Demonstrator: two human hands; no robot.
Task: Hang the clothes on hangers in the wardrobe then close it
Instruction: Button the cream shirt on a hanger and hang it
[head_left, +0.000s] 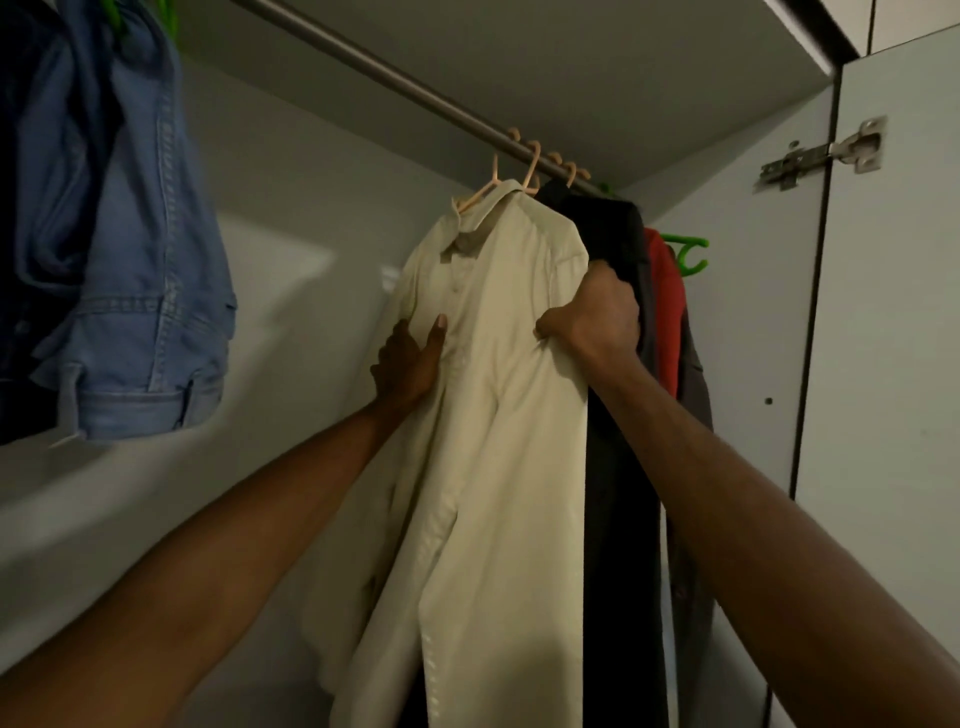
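Pinched in the right hand (597, 317) is the cream shirt's (493, 389) shoulder edge; the left hand (408, 364) lies spread flat against its front. It hangs on a pink hanger (480, 195) from the rod (415, 85), beside dark clothes (618, 415).
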